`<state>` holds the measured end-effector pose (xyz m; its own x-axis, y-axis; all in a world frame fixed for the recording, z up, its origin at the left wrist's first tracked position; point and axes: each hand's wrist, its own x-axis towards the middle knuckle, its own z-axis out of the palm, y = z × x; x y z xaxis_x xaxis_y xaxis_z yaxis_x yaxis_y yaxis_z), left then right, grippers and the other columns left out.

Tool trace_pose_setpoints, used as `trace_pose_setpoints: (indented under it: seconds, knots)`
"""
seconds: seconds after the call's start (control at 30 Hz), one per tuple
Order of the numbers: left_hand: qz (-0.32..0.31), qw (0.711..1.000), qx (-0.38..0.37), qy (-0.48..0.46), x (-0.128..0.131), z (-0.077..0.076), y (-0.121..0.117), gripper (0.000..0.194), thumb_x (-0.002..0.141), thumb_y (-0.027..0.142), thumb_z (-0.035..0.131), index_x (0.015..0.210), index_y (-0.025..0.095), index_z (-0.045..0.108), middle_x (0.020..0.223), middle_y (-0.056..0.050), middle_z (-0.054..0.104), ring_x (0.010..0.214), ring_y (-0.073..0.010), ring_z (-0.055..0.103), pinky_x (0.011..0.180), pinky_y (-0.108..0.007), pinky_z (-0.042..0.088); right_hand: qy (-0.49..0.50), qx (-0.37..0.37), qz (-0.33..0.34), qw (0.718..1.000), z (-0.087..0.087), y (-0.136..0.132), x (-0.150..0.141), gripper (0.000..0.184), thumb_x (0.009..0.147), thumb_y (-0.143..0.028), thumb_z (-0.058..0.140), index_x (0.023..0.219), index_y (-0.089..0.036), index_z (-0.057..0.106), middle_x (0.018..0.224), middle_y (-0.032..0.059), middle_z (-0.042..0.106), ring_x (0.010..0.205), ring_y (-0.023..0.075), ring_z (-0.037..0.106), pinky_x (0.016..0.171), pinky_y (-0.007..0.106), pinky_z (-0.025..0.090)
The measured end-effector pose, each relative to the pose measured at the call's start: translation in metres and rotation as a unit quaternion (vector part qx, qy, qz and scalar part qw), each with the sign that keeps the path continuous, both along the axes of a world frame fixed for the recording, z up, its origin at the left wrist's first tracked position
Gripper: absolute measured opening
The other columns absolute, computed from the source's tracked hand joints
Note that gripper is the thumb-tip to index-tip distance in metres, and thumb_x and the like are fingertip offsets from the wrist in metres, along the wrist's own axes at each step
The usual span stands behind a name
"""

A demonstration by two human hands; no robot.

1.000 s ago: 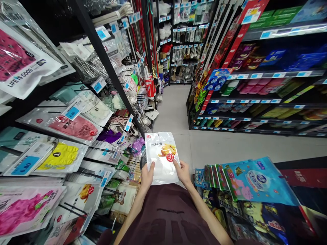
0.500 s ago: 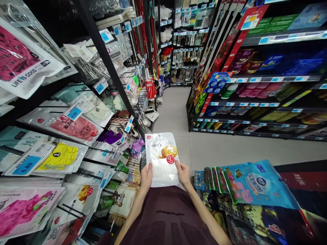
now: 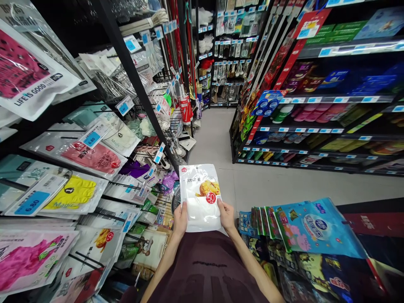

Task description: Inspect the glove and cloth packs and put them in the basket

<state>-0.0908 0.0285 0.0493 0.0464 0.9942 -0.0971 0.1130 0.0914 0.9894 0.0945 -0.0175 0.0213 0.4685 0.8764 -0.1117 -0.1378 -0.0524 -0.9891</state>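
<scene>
A flat white plastic packet [image 3: 200, 210] is held up in front of my body, its printed front facing me. It carries a fried-chicken picture and a red circle marked 50; its contents look white and folded. My left hand [image 3: 181, 219] grips the lower left edge, thumb on the front. On the lower right edge, my right hand [image 3: 226, 215] pinches it the same way. The fingers behind the packet are hidden. A similar packet [image 3: 91, 244] with the same chicken picture hangs on the rack at the left.
Packaged gloves [image 3: 72, 191] and other goods hang on hooks close by on the left. Grey floor [image 3: 217, 139] runs ahead between racks. Shelves of bottles and packs [image 3: 318, 111] stand at right. A blue bag [image 3: 322, 227] sticks out near my right arm.
The view has shifted very slightly. Both hands keep the packet in nearly the same place.
</scene>
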Motion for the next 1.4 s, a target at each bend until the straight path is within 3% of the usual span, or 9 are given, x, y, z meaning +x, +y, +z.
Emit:
trace_pose_setpoints:
  seconds: [0.67, 0.8, 1.0, 1.17, 1.4]
  knots:
    - [-0.013, 0.999, 0.003, 0.051, -0.003, -0.008, -0.006, 0.047, 0.092, 0.055, 0.040, 0.066, 0.017, 0.048, 0.061, 0.002, 0.048, 0.060, -0.0128, 0.042, 0.056, -0.023, 0.032, -0.006, -0.004, -0.018, 1.000, -0.003, -0.005, 0.000, 0.049, 0.084, -0.056, 0.056, 0.055, -0.016, 0.050, 0.054, -0.0016, 0.045, 0.053, 0.0107, 0.035, 0.048, 0.023, 0.028]
    - [-0.001, 0.999, -0.005, 0.037, -0.005, -0.015, -0.005, 0.047, 0.092, 0.055, 0.041, 0.073, 0.015, 0.056, 0.067, 0.000, 0.055, 0.064, -0.0139, 0.048, 0.058, -0.023, 0.036, 0.012, -0.006, 0.040, 0.999, -0.003, -0.004, 0.005, 0.047, 0.084, -0.056, 0.057, 0.059, -0.016, 0.057, 0.058, -0.0001, 0.052, 0.055, 0.0120, 0.042, 0.050, 0.023, 0.032]
    - [0.021, 0.999, -0.033, 0.018, -0.015, -0.024, 0.000, 0.050, 0.090, 0.059, 0.043, 0.081, 0.013, 0.061, 0.070, -0.002, 0.060, 0.064, -0.0151, 0.051, 0.057, -0.023, 0.037, 0.065, -0.032, 0.156, 0.985, 0.000, -0.004, 0.005, 0.039, 0.077, -0.052, 0.067, 0.080, -0.014, 0.070, 0.070, 0.0041, 0.066, 0.058, 0.0147, 0.053, 0.053, 0.024, 0.040]
    - [0.027, 0.999, -0.024, 0.034, -0.016, -0.023, 0.002, 0.049, 0.089, 0.059, 0.046, 0.074, 0.014, 0.059, 0.067, -0.001, 0.057, 0.063, -0.0140, 0.048, 0.057, -0.023, 0.036, 0.076, -0.028, 0.168, 0.982, 0.004, -0.004, 0.003, 0.039, 0.080, -0.050, 0.066, 0.093, -0.014, 0.072, 0.077, 0.0062, 0.070, 0.064, 0.0167, 0.058, 0.056, 0.025, 0.044]
    - [0.038, 0.998, -0.016, 0.039, -0.010, -0.020, 0.002, 0.048, 0.089, 0.058, 0.046, 0.072, 0.015, 0.057, 0.063, 0.000, 0.054, 0.061, -0.0136, 0.046, 0.056, -0.023, 0.035, 0.087, -0.034, 0.169, 0.981, 0.000, -0.002, 0.009, 0.038, 0.079, -0.050, 0.067, 0.091, -0.014, 0.071, 0.079, 0.0058, 0.070, 0.065, 0.0164, 0.059, 0.058, 0.025, 0.045]
